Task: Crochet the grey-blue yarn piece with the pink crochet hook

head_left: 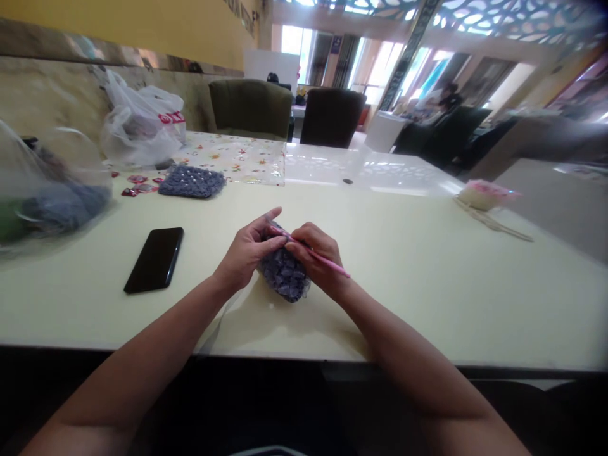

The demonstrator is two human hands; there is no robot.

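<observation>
A dark blue-grey piece of crochet (286, 277) hangs between my two hands, just above the table. My left hand (247, 252) pinches its upper edge between thumb and fingers, with the index finger stretched out. From that hand a thin strand of yarn (219, 326) runs down toward the table's front edge. In my right hand (317, 248) is a pink crochet hook (327, 261), gripped like a pen. Its tip end meets the work by my left thumb; the exact stitch is hidden by the fingers.
On the pale table (403, 285) a black phone (154, 259) lies to the left. Behind it are a finished-looking crochet square (191, 182), small red packets (137, 188) and plastic bags (142, 120), one bag (66, 202) holding yarn. A pink-topped bundle (484, 195) with a cord sits far right.
</observation>
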